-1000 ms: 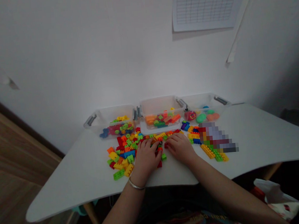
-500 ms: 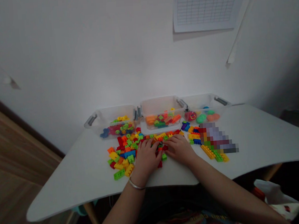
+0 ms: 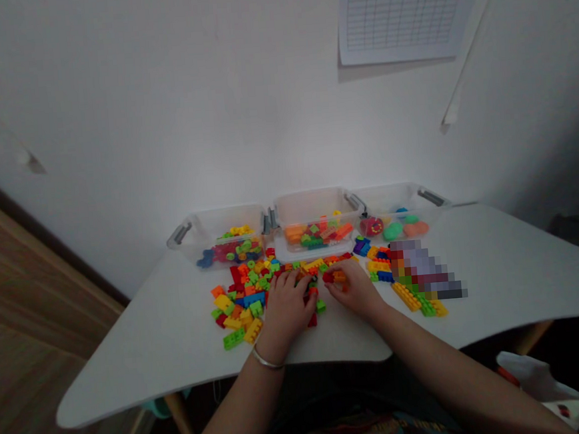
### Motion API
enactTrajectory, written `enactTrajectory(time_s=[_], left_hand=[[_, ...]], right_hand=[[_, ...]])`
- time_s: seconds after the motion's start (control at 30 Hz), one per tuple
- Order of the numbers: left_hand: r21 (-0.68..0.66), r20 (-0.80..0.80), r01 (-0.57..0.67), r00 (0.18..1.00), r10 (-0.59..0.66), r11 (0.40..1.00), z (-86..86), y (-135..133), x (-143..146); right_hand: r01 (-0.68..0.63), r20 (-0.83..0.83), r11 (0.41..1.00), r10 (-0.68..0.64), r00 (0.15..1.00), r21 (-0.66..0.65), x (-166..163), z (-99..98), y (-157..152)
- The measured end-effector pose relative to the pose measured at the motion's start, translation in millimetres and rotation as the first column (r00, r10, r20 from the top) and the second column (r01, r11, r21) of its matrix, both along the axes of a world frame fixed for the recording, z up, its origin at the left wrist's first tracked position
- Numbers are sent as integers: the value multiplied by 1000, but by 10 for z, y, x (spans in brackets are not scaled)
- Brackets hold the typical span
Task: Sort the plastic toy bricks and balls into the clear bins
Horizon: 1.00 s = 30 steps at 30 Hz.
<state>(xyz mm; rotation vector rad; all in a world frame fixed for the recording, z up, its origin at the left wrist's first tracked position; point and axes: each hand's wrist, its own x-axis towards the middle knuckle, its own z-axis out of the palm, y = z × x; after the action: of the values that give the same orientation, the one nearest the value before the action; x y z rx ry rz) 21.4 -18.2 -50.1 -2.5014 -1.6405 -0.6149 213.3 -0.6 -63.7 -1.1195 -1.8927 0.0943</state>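
My right hand (image 3: 358,289) has its fingers closed around a red toy brick (image 3: 328,277), with an orange brick (image 3: 340,277) showing against the fingers; whether the two are joined I cannot tell. Just left of it, my left hand (image 3: 290,302), with a bangle at the wrist, curls over the right part of a pile of coloured building bricks (image 3: 250,299). Its thumb and forefinger come together near small dark and orange pieces, and what they grip is hidden. A green brick (image 3: 320,305) lies beside the left thumb.
Three clear plastic bins hold toys along the wall: left bin (image 3: 229,218), middle bin (image 3: 313,205), right bin (image 3: 388,196). A white lid (image 3: 292,253) lies before the middle one. Joined brick rows (image 3: 419,298) lie right, partly under a pixelated patch. The white table (image 3: 143,342) has a curved front edge.
My right hand has moved a little to the right, away from my left hand, and the red and orange bricks in its fingers now show. My left hand stays over the pile.
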Motion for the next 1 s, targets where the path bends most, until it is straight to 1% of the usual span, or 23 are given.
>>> enactTrajectory(time_s=[0.1,0.2,0.23,0.3,0.33,0.4,0.43,0.5,0.57,0.6,0.67,0.73,0.87,0.93,1.0], left_hand=[[-18,0,2,1000,-2,1000,14,-4,2],[-18,8,5,1000,-5,1000,16,-3,4],[-14,10,5,1000,-5,1000,14,-2,4],[-4,12,5,1000,-5,1000,8,-1,4],[-1,12,5,1000,-5,1000,6,-1,4],[1,12,7,1000,-7,1000,5,-1,4],[-1,14,7,1000,-7,1000,5,0,5],[-8,15,5,1000,-5,1000,6,1,7],[-16,13,2,1000,-2,1000,5,4,8],[-19,11,1,1000,0,1000,4,5,9],[-21,8,0,1000,0,1000,0,7,9],[-18,8,0,1000,0,1000,-3,7,9],[-8,7,5,1000,-5,1000,-6,5,6],[-7,5,7,1000,-7,1000,-6,6,6],[-10,6,9,1000,-9,1000,-3,7,6]], right_hand=[[65,-190,997,-55,980,47,86,164,130],[146,-353,989,-126,927,32,188,450,378],[146,-381,989,-128,916,21,220,559,479],[130,-374,991,-121,920,0,277,768,693],[147,-342,989,-135,930,10,303,859,798],[189,-259,981,-171,951,46,348,991,993],[195,-209,980,-185,960,31,366,1029,1079],[219,-119,974,-224,967,-54,390,1047,1218],[264,-33,955,-271,962,-133,395,1011,1313],[291,6,945,-294,956,-152,391,983,1344],[332,60,931,-327,943,-150,378,928,1380],[359,77,926,-352,933,-114,368,889,1393],[387,116,920,-378,918,-58,378,879,1391],[380,158,922,-365,917,-76,391,905,1382],[352,202,929,-326,924,-113,401,942,1359]])
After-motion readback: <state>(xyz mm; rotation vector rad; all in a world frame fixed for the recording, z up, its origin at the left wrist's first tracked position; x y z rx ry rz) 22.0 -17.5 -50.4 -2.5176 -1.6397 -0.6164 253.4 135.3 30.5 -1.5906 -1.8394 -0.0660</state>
